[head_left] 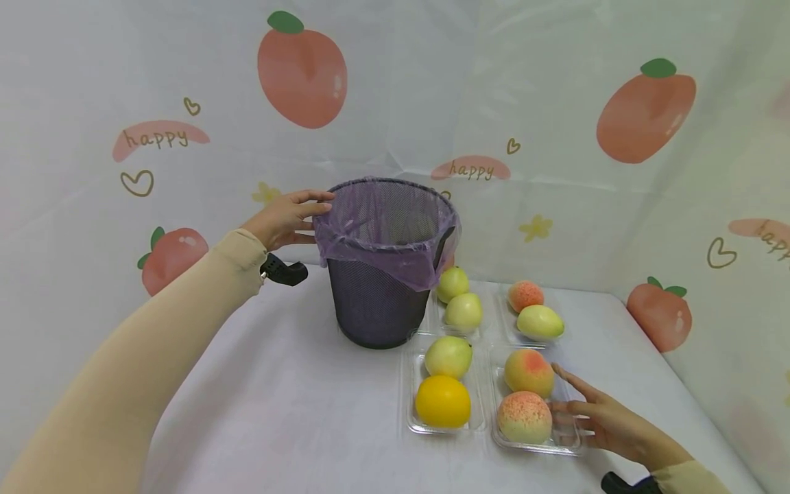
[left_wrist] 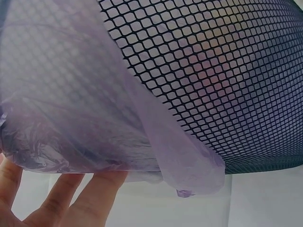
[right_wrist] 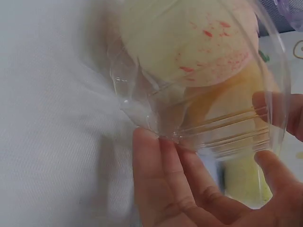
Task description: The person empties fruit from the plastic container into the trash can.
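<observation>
My left hand (head_left: 286,218) is at the left side of a black mesh trash bin (head_left: 378,309), its fingers reaching the rim. A purple bin bag (head_left: 395,264) lines the bin and folds over its rim. The left wrist view has the fingers (left_wrist: 97,196) against the bag, below the mesh. My right hand (head_left: 607,418) touches the right side of a clear plastic box (head_left: 543,449) with straight fingers. Inside that box are an orange-yellow peach (head_left: 529,372) and a speckled peach (head_left: 524,417). In the right wrist view, fingers (right_wrist: 175,184) rest along the box's ridged wall.
Left of that box, another clear box (head_left: 426,429) holds a yellow fruit (head_left: 442,401) and a green fruit (head_left: 448,357). Farther back are two green fruits (head_left: 464,312), a reddish peach (head_left: 526,296) and a pale green oval fruit (head_left: 540,322). A printed cloth (head_left: 395,82) hangs behind the white table (head_left: 278,412).
</observation>
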`<state>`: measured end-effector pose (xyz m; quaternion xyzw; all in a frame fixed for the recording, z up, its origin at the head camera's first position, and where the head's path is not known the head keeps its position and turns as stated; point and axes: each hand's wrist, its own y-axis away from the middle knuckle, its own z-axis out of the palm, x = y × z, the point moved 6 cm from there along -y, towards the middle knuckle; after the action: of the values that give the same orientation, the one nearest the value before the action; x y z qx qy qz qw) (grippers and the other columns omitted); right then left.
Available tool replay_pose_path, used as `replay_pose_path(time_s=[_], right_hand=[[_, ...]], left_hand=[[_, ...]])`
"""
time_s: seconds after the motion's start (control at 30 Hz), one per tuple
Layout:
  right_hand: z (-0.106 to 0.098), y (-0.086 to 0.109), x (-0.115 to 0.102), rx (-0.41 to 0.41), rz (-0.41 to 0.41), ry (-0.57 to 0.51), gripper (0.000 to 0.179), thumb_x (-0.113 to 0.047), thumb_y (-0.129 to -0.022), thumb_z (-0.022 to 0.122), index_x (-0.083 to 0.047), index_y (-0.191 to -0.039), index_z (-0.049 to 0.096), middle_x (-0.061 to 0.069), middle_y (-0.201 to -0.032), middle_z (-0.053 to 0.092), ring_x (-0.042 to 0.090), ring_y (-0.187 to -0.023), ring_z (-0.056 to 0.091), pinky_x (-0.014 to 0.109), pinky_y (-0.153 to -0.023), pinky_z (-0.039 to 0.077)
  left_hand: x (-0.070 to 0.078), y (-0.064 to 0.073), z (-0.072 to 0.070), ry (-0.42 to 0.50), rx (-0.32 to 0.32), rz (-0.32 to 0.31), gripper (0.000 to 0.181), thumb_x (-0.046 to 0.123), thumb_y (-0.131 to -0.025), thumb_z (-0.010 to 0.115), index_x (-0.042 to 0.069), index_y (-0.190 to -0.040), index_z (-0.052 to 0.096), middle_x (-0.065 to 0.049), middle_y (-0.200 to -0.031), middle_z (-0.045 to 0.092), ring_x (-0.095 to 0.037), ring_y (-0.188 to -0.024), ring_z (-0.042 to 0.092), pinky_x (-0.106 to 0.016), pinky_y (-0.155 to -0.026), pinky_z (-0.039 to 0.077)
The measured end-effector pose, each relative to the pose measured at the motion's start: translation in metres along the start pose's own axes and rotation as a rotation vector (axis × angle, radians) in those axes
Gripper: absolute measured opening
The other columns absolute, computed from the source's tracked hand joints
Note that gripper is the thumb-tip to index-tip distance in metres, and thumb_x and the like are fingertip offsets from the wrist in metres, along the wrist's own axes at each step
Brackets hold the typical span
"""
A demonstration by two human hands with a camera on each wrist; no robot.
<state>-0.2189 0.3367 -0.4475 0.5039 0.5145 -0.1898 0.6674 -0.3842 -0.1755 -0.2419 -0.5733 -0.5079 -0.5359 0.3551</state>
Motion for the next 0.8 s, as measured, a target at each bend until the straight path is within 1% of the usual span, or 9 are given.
replay_pose_path(time_s=[0.07,0.1,0.17,0.23,0.47,0.57,0.67,0.8], right_hand=[[0.000,0.000,0.001,-0.019,-0.003,-0.031,0.063,-0.019,-0.103,0.045,-0.061,-0.142,0.022,0.002,-0.122,0.060,0.016,-0.110,0.058,0.039,-0.090,0.054],[-0.001,0.000,0.001,-0.028,-0.004,-0.049,0.058,-0.019,-0.103,0.044,-0.065,-0.134,0.030,0.000,-0.121,0.060,0.016,-0.110,0.058,0.039,-0.090,0.054],[-0.001,0.000,0.000,-0.045,-0.006,-0.079,0.052,-0.019,-0.104,0.043,-0.068,-0.121,0.041,-0.001,-0.119,0.060,0.016,-0.110,0.057,0.041,-0.091,0.053],[-0.001,0.000,0.000,-0.060,-0.009,-0.100,0.050,-0.019,-0.105,0.041,-0.068,-0.117,0.044,-0.003,-0.120,0.060,0.016,-0.111,0.057,0.042,-0.091,0.053],[-0.001,0.001,-0.001,-0.104,-0.031,-0.175,0.051,-0.018,-0.106,0.037,-0.068,-0.116,0.048,-0.001,-0.122,0.057,0.017,-0.113,0.058,0.042,-0.094,0.053],[-0.001,0.004,0.000,-0.147,-0.041,-0.233,0.054,-0.016,-0.107,0.035,-0.067,-0.117,0.049,0.001,-0.123,0.053,0.016,-0.115,0.057,0.043,-0.097,0.051],[-0.001,0.007,0.000,-0.194,-0.064,-0.295,0.055,-0.014,-0.107,0.033,-0.065,-0.121,0.050,0.003,-0.124,0.050,0.017,-0.117,0.056,0.047,-0.101,0.048],[-0.001,0.011,-0.001,-0.236,-0.095,-0.361,0.057,-0.012,-0.107,0.031,-0.063,-0.123,0.051,0.003,-0.124,0.050,0.018,-0.118,0.055,0.050,-0.103,0.046]], left_hand=[[0.000,0.000,0.000,-0.002,0.001,0.000,0.052,0.027,-0.102,0.051,0.015,-0.150,0.035,-0.009,-0.157,0.025,-0.034,-0.135,0.039,-0.048,-0.110,0.040],[0.000,-0.001,0.000,-0.004,0.002,0.000,0.052,0.027,-0.102,0.051,0.015,-0.150,0.035,-0.009,-0.157,0.025,-0.033,-0.134,0.039,-0.048,-0.109,0.040],[-0.001,-0.001,0.000,-0.006,0.005,0.000,0.052,0.028,-0.101,0.051,0.015,-0.149,0.036,-0.009,-0.156,0.027,-0.033,-0.134,0.040,-0.048,-0.109,0.040],[-0.001,-0.001,0.000,-0.016,0.003,0.003,0.053,0.029,-0.101,0.052,0.016,-0.150,0.035,-0.009,-0.156,0.027,-0.032,-0.133,0.041,-0.048,-0.108,0.041],[0.000,0.001,0.000,-0.014,0.005,0.001,0.053,0.029,-0.101,0.053,0.016,-0.149,0.036,-0.009,-0.153,0.030,-0.030,-0.127,0.044,-0.046,-0.108,0.041],[0.000,0.001,0.001,-0.017,-0.001,0.005,0.052,0.027,-0.101,0.052,0.014,-0.150,0.035,-0.009,-0.153,0.029,-0.031,-0.128,0.043,-0.047,-0.109,0.040],[0.000,0.000,0.001,-0.016,-0.002,0.003,0.051,0.026,-0.102,0.051,0.014,-0.149,0.036,-0.009,-0.153,0.029,-0.032,-0.129,0.042,-0.048,-0.109,0.039],[0.000,0.000,0.000,-0.017,-0.006,0.003,0.051,0.026,-0.102,0.050,0.014,-0.149,0.035,-0.010,-0.153,0.029,-0.032,-0.130,0.042,-0.048,-0.110,0.038]])
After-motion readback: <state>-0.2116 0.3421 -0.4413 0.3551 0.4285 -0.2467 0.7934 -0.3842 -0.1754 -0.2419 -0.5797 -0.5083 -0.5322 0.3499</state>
